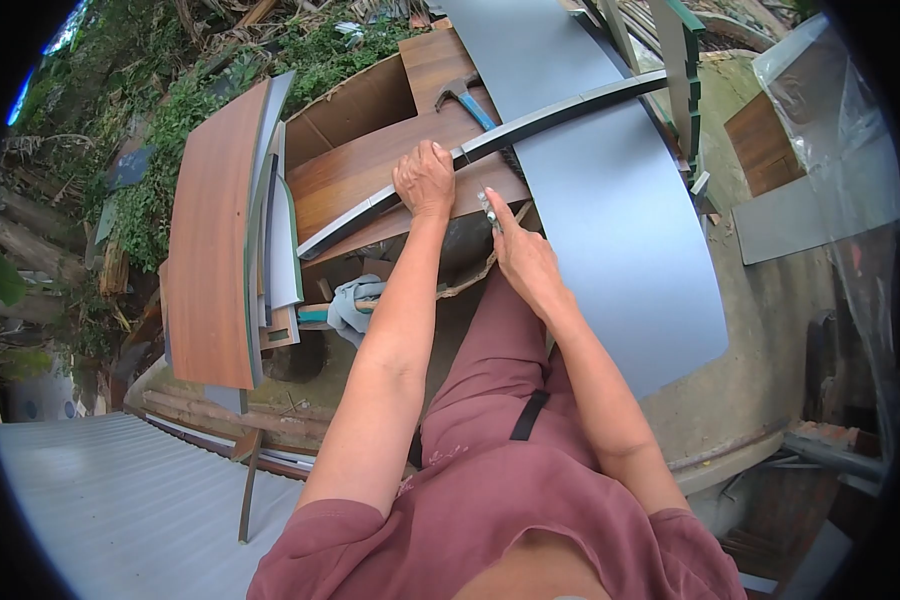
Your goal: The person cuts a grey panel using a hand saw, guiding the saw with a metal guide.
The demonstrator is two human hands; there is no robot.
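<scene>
A long silver-and-black metal bar (pixel 560 122) lies slantwise across a wood-grain board (pixel 360 150) and a grey panel (pixel 610 220). My left hand (pixel 425 180) is closed over the bar left of its middle, pressing it against the board. Just right of that hand, a thin line or seam crosses the bar. My right hand (pixel 528 258) is closed around a small silver metal tool (pixel 489 208), whose kind I cannot make out. Its tip points up toward the bar, close below it. A claw hammer (pixel 465 100) with a blue handle rests on the board beyond the bar.
Wood-grain and grey panels (pixel 215 240) lean in a stack at left. A pale cloth (pixel 353 308) hangs over a teal-and-wood piece below. Green slatted uprights (pixel 682 80) stand at upper right. Clear plastic sheeting (pixel 840 130) and more boards lie at right; corrugated sheet (pixel 130 500) at lower left.
</scene>
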